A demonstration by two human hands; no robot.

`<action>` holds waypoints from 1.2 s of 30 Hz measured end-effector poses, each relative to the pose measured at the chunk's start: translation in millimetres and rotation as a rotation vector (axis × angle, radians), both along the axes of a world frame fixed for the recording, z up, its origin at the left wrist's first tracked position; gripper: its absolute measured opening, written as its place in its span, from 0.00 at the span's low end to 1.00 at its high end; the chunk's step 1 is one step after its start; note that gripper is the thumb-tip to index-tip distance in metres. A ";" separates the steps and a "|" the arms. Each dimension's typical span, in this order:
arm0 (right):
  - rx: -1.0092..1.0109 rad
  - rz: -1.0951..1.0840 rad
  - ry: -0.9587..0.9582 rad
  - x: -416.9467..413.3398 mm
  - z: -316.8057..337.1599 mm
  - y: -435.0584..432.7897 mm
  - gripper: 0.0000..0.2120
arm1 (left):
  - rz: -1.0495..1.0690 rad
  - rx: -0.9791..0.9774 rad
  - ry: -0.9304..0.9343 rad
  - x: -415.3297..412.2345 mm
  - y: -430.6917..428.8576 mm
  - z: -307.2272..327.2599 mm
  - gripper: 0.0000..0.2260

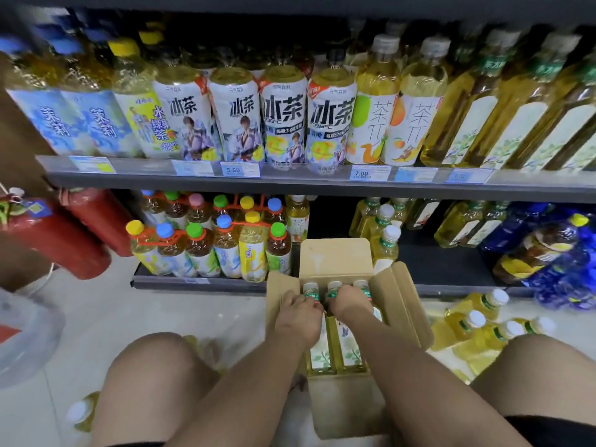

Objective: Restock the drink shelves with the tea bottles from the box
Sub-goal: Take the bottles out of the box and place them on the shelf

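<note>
While the person crouches on a pale tiled floor [180, 304] in a shop aisle, both hands reach into an open cardboard box [400, 304] that stands between the knees, its flaps folded outward. The left hand [298, 316] is closed around the neck of one tea bottle [311, 293] at the box's far end; the right hand [350, 303] is closed over the necks of the bottles beside it. More yellow tea bottles [350, 346] lie packed in the box under the wrists.

Directly behind the box, the bottom shelf [435, 266] has a dark bare patch, with a few similar bottles standing at its back. The upper shelf [290, 180] is full of tall drinks above blue price tags [239, 170]. Several loose bottles [483, 317] lie on the floor to the right of the box. At far left, two red fire extinguishers [64, 233] lean near the shelf end.
</note>
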State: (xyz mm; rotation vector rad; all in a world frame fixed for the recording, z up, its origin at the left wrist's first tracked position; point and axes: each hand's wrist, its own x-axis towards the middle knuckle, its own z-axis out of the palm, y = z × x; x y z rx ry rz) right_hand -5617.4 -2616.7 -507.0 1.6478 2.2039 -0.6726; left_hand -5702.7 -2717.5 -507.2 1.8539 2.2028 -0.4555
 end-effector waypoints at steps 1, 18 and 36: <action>-0.006 -0.018 0.013 -2.6 -2.2 -0.2 0.16 | -0.002 0.005 -0.011 -0.8 -0.3 -0.4 0.21; 0.109 -0.159 0.593 43.1 100.4 28.8 0.19 | 0.511 0.078 -0.991 37.7 13.2 78.6 0.25; -0.127 -0.243 0.993 72.9 175.7 -6.7 0.11 | 0.663 0.563 -0.793 38.1 5.5 123.4 0.33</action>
